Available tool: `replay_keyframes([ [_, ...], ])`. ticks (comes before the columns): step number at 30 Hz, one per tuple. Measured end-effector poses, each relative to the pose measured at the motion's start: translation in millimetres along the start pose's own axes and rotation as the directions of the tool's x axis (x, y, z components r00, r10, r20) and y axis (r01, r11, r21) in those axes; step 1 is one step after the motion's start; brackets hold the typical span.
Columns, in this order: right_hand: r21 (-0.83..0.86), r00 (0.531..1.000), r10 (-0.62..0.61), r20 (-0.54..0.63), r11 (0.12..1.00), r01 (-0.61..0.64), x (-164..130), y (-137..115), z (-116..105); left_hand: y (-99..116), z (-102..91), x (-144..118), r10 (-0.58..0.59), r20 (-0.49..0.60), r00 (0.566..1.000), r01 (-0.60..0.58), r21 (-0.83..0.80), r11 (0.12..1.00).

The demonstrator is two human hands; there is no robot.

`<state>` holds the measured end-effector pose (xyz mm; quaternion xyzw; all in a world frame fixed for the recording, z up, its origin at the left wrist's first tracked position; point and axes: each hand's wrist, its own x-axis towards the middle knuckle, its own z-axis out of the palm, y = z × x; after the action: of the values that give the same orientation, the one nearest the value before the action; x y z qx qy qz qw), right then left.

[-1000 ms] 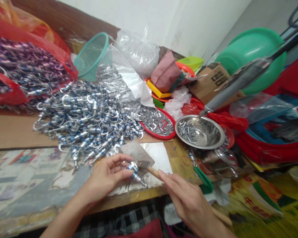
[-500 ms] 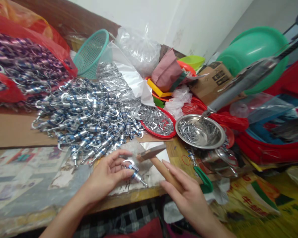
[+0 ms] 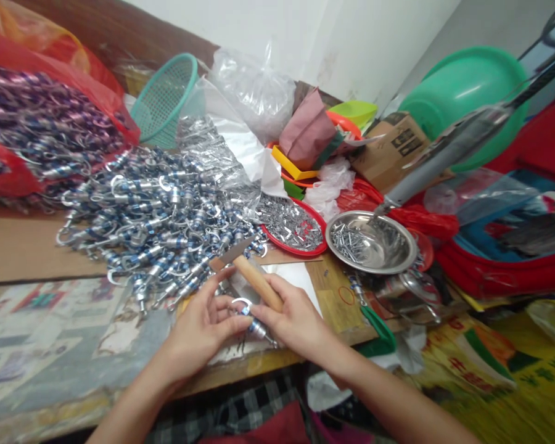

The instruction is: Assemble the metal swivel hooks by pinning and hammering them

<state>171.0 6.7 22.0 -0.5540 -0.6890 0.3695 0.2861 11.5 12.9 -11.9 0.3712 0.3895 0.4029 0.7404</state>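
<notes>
Hammer [image 3: 259,283] swung aside, with both hands now at one blue-and-silver fitting [image 3: 258,328]. A second ago the hammer's head lies against the fitting; now it tips up and away, above the left hand's fingers and toward the near edge of the pile [image 3: 157,231] of similar fittings. Left hand [image 3: 201,327]: grasping the fitting between thumb and fingers, much as before. Right hand [image 3: 298,314]: closed around the wooden handle, drawn in close, its thumb and fingertips at the fitting's other side — whether they press on it or only touch cannot be told. The change suggests a pause between blows, in which the fitting is handled by finger rather than struck. The fitting lies low over the white sheet [image 3: 303,275], near the front edge of the tabletop [image 3: 335,308]. Beyond it — unchanged — stand the red tray [image 3: 300,252] of small metal pieces and the steel bowl [image 3: 374,269] of pins.
</notes>
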Motion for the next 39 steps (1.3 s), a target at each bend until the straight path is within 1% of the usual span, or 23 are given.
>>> replay_keyframes([
  [4,0.046,0.995,0.088,0.038,0.995,-0.089,11.3,0.3,-0.8,2.5,1.2,0.1,-0.018,-0.009,1.0,0.018,-0.007,1.0],
  [7,0.055,0.994,0.084,0.066,0.995,-0.088,15.1,0.3,-1.2,2.3,1.1,0.5,-0.002,-0.016,1.0,0.002,-0.007,1.0],
  [9,0.072,0.998,0.042,0.035,0.996,-0.044,10.1,1.3,-3.4,2.0,1.3,0.1,0.0,-0.02,1.0,0.0,-0.008,1.0],
  [11,0.062,0.998,-0.008,-0.058,0.998,0.011,-2.2,3.4,-9.2,2.1,1.7,-0.6,-0.007,-0.027,1.0,0.007,-0.008,1.0],
  [13,-0.029,0.982,-0.077,-0.173,0.997,0.073,-20.6,6.2,-19.0,2.5,1.9,-1.3,-0.012,-0.022,1.0,0.012,-0.006,1.0],
  [14,-0.103,0.971,-0.12,-0.206,0.99,0.1,-31.1,7.4,-24.7,2.7,1.9,-1.4,-0.014,-0.016,1.0,0.013,-0.004,1.0],
  [15,-0.185,0.966,-0.161,-0.203,0.975,0.123,-41.8,8.4,-30.6,2.8,1.8,-1.3,-0.013,-0.009,1.0,0.013,-0.001,1.0],
  [17,-0.335,0.97,-0.211,-0.118,0.928,0.161,-61.3,8.9,-40.7,2.8,1.5,-0.8,-0.012,-0.009,1.0,0.012,0.005,1.0],
  [18,-0.388,0.972,-0.226,-0.071,0.903,0.182,-69.0,8.6,-44.2,2.7,1.4,-0.6,-0.012,-0.018,1.0,0.012,0.009,1.0],
  [19,-0.425,0.966,-0.252,-0.053,0.881,0.207,-74.9,8.1,-46.6,2.6,1.3,-0.4,-0.01,-0.027,1.0,0.011,0.015,1.0],
  [22,-0.498,0.923,-0.367,-0.113,0.825,0.267,-81.6,7.9,-47.1,2.5,1.5,-0.3,-0.009,-0.054,0.998,0.01,0.03,0.999],
  [23,-0.525,0.921,-0.377,-0.097,0.806,0.275,-81.2,8.5,-45.7,2.6,1.6,-0.4,-0.009,-0.057,0.998,0.011,0.033,0.999],
  [26,-0.586,0.952,-0.304,0.039,0.765,0.268,-78.6,12.1,-40.1,2.8,1.8,-0.5,-0.009,-0.068,0.998,0.013,0.049,0.999],
  [27,-0.588,0.954,-0.296,0.039,0.766,0.261,-78.7,13.6,-38.2,2.8,1.8,-0.4,-0.008,-0.078,0.997,0.013,0.062,0.998],
  [30,-0.556,0.948,-0.317,-0.01,0.79,0.258,-80.7,19.7,-34.5,2.2,1.9,-0.3,0.002,-0.105,0.994,0.008,0.089,0.996],
  [32,-0.488,0.954,-0.299,-0.024,0.836,0.25,-78.9,26.0,-34.9,2.0,2.4,-1.0,0.006,-0.107,0.994,0.002,0.08,0.997],
  [33,-0.444,0.959,-0.278,-0.057,0.868,0.225,-75.5,30.1,-36.1,2.2,2.8,-1.6,0.008,-0.11,0.994,0.001,0.075,0.997],
  [34,-0.397,0.961,-0.252,-0.117,0.898,0.187,-70.0,34.8,-37.9,2.6,3.3,-2.3,0.005,-0.115,0.993,0.004,0.078,0.997],
  [36,-0.323,0.956,-0.176,-0.235,0.942,0.094,-53.4,45.1,-42.2,3.6,4.4,-4.0,-0.002,-0.118,0.993,0.019,0.138,0.99],
  [37,-0.306,0.96,-0.129,-0.246,0.951,0.05,-42.8,50.2,-44.0,4.2,4.9,-4.8,0.001,-0.116,0.993,0.022,0.2,0.979],
  [38,-0.309,0.973,-0.082,-0.218,0.951,0.011,-31.4,54.7,-45.4,4.7,5.2,-5.5,0.017,-0.118,0.993,0.016,0.28,0.96],
  [39,-0.343,0.986,-0.049,-0.161,0.939,-0.009,-19.4,58.5,-46.3,5.1,5.2,-6.1,0.052,-0.117,0.992,-0.005,0.368,0.93],
])
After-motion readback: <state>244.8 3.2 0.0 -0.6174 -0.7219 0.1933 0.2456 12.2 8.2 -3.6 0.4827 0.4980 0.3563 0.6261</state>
